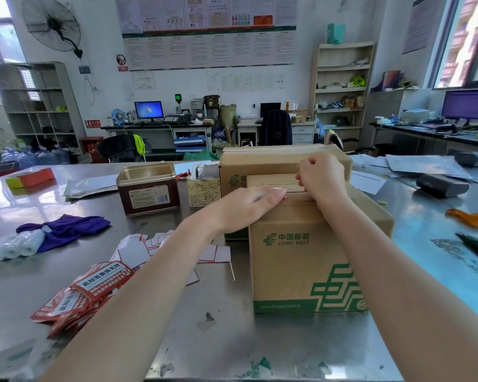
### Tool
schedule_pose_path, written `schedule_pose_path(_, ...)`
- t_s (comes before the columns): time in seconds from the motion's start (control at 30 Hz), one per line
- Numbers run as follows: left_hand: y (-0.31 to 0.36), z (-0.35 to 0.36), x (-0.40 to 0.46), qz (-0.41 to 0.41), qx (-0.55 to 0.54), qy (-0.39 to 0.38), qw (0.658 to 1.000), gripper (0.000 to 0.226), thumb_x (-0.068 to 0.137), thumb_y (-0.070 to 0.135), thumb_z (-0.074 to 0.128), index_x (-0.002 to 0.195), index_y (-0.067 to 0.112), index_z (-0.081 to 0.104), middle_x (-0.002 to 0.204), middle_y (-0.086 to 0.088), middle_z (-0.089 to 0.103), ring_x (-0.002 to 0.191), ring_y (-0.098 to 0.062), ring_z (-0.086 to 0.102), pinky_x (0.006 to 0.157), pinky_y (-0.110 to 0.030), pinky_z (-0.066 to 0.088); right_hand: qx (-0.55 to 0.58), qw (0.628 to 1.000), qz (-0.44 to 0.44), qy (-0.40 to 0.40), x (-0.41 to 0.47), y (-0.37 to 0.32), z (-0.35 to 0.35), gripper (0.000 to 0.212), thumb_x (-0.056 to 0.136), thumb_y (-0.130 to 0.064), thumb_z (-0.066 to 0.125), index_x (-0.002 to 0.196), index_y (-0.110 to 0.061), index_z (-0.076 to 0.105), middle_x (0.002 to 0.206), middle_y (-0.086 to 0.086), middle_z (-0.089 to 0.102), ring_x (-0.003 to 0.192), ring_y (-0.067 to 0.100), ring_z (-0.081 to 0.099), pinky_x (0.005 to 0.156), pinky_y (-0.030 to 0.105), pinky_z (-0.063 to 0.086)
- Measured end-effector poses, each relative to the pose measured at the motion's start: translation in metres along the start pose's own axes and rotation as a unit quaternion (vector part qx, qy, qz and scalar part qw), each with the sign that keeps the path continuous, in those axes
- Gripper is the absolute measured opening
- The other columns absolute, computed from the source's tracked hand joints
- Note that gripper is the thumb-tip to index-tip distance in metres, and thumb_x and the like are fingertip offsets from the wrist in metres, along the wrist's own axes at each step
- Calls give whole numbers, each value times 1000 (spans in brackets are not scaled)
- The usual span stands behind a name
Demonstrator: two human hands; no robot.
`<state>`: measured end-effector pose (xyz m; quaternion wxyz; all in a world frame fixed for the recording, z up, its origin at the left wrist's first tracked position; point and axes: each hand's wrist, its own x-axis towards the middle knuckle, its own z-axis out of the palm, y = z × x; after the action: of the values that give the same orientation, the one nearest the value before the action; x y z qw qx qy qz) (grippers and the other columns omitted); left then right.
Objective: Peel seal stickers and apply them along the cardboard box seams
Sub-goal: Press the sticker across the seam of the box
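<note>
A brown China Post cardboard box (301, 257) with green print stands on the steel table in front of me. My left hand (249, 205) lies flat on the far left of its top, straight fingers pressing on a red-edged seal sticker (271, 188) at the seam. My right hand (322, 177) is over the top's far edge with curled fingers; whether it pinches the sticker's end is hidden. A pile of red and white seal stickers (86, 290) lies at the lower left, with peeled white backing sheets (138, 249) beyond it.
A larger cardboard box (273, 158) and a small flat box (273, 181) stand right behind. An open brown tin (148, 188), a purple cloth (66, 227), plastic rolls (11, 248), an orange scrap (469, 217) and a black device (442, 184) lie around on the table (218, 326).
</note>
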<state>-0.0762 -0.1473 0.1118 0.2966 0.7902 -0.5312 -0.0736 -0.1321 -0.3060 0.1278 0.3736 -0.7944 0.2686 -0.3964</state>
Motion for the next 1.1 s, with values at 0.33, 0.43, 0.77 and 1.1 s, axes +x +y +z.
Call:
schedule_pose_path(0.33, -19, 52, -43, -9, -320, 199, 926, 40, 100, 40, 29, 137, 35, 42, 132, 28, 48, 130, 3, 39, 114, -29, 29, -87, 969, -108, -203, -12, -11, -2, 23, 91, -11, 50, 104, -16, 68, 92, 1, 73, 88, 9, 63, 75, 19, 47)
schedule_pose_path(0.43, -23, 54, -48, -12, -334, 200, 921, 44, 96, 46, 32, 137, 33, 44, 134, 18, 52, 129, 0, 42, 113, -31, 31, -117, 961, -130, -213, -18, -14, -7, 23, 90, -12, 54, 108, -14, 68, 101, 1, 71, 97, 11, 61, 82, 21, 43)
schedule_pose_path(0.77, -33, 34, -72, -81, -263, 199, 940, 44, 98, 21, 45, 139, 28, 35, 119, 12, 63, 110, 2, 54, 91, -10, 39, -170, 942, -227, -177, -75, -33, 3, 33, 92, -8, 41, 110, -14, 68, 109, 6, 69, 89, 17, 61, 77, 23, 47)
schedule_pose_path(1.1, -94, -15, -137, -224, 19, 214, 951, 27, 88, 6, 55, 112, 12, 66, 118, -5, 64, 100, -15, 58, 92, -31, 46, -71, 899, -292, -319, -141, -66, 65, 29, 96, -11, 41, 112, -11, 66, 109, 5, 68, 69, 2, 54, 67, 13, 46)
